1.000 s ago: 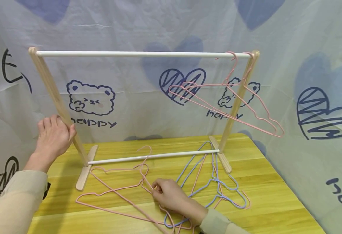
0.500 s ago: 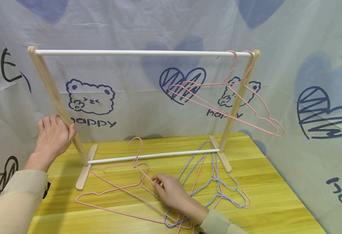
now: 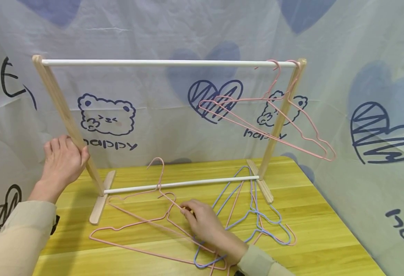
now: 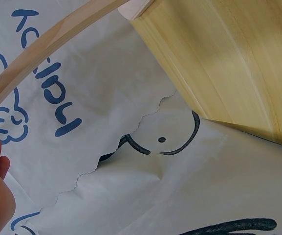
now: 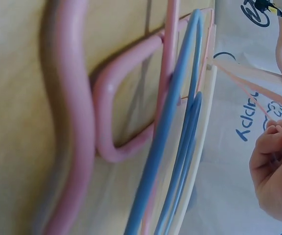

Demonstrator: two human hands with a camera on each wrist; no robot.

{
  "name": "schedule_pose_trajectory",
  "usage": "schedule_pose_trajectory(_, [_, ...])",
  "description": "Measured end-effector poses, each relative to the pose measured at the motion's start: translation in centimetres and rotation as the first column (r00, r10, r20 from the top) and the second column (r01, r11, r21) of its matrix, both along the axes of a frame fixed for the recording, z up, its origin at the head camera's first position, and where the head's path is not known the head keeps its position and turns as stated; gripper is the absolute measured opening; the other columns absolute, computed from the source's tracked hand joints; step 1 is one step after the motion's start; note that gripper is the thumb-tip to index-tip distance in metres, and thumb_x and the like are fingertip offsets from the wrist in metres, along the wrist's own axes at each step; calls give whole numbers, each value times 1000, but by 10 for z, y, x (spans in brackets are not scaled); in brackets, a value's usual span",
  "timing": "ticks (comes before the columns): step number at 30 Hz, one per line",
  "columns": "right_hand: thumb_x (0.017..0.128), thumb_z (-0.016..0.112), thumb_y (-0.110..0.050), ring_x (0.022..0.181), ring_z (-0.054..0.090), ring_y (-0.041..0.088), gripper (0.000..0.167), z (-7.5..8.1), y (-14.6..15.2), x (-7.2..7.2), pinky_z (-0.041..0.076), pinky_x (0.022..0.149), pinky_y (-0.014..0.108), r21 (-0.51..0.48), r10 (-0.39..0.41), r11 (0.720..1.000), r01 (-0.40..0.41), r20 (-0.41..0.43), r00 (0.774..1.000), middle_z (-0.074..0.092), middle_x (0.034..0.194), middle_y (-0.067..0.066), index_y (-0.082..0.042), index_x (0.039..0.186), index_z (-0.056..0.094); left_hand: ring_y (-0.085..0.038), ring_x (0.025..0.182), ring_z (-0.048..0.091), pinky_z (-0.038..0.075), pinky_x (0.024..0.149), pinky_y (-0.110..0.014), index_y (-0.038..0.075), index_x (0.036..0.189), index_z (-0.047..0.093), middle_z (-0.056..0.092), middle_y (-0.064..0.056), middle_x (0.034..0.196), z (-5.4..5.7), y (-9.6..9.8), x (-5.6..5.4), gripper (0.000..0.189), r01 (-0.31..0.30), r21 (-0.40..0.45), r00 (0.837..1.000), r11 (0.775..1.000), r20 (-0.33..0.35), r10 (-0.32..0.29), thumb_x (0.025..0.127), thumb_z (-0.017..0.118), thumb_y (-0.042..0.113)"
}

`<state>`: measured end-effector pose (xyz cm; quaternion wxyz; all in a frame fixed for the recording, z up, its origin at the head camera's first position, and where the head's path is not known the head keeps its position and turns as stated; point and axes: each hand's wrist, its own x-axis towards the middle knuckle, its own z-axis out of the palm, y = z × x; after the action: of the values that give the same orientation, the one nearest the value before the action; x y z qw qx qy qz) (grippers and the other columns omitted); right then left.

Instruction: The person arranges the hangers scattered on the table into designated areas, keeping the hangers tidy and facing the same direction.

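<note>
1. My left hand (image 3: 65,159) holds the rack's left upright (image 3: 63,115) partway up, the grip narrow around the wood.
2. Below and to the right of that hand, a loose pink hanger (image 3: 146,252) lies on the table (image 3: 312,214), partly crossed by the one I'm holding.
3. That held pink hanger (image 3: 169,198) is between my hands, tilted, hook up and to the left of my right fingers. Its neck crosses the lower rail (image 3: 202,183) in my view; I can't tell whether they touch.
4. My right hand (image 3: 202,222) is pinched narrow on its near shoulder. I judge it light, thin and fairly stiff with a little spring, hardly fragile. The smooth wire may slip or swivel in a pinch this far off centre; right by the neck would be the steadier place to take hold.
5. Just beyond my right hand, blue hangers (image 3: 236,221) lie overlapped with more pink wire, so its lower bar could snag there.
6. Higher up, right of both hands, two pink hangers (image 3: 246,100) hang from the top rail (image 3: 153,62).
</note>
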<state>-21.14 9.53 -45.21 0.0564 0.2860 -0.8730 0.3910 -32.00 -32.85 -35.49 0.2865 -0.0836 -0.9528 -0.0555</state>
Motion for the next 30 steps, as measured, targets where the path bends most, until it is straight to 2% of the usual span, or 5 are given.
schedule_pose_trajectory(3, [107,54,-12,66,47,-3,24,3,1,0,49,62,16,-10,15,1000,-15,-12,1000,68,100,7,3,121,68,-50,88,27,17,85,-63,-13,85,37,33,-30,94,0,0,0,41,-2,-3,1000,1000,4,2,104,46,23])
schedule_pose_trajectory(8, [106,56,-9,65,45,-3,22,9,5,-2,46,59,15,-44,23,999,-27,-86,996,66,94,6,6,119,67,-50,88,27,17,85,-64,-11,83,37,32,-30,93,0,0,0,41,-5,-6,1000,1000,10,6,104,46,23])
schedule_pose_trajectory(19, [104,58,-6,67,50,3,18,30,20,-7,47,59,18,-112,-12,994,-18,-268,963,66,89,4,3,117,69,-51,90,27,17,86,-64,-11,84,36,32,-30,94,-1,0,1,42,-17,0,999,1000,32,17,105,44,25])
schedule_pose_trajectory(23, [102,61,-3,67,54,6,18,42,28,-11,47,57,19,-159,-27,987,-27,-329,944,66,88,4,2,117,69,-51,91,26,17,86,-64,-11,85,36,32,-30,95,-1,0,1,42,-17,2,999,1000,37,17,105,44,25])
schedule_pose_trajectory(30, [99,63,2,68,58,9,18,62,45,-18,48,58,20,-204,-72,979,-22,-440,895,67,87,7,3,115,70,-51,89,27,18,86,-64,-11,83,37,33,-30,94,0,0,1,42,-8,1,1000,1000,21,8,104,44,24])
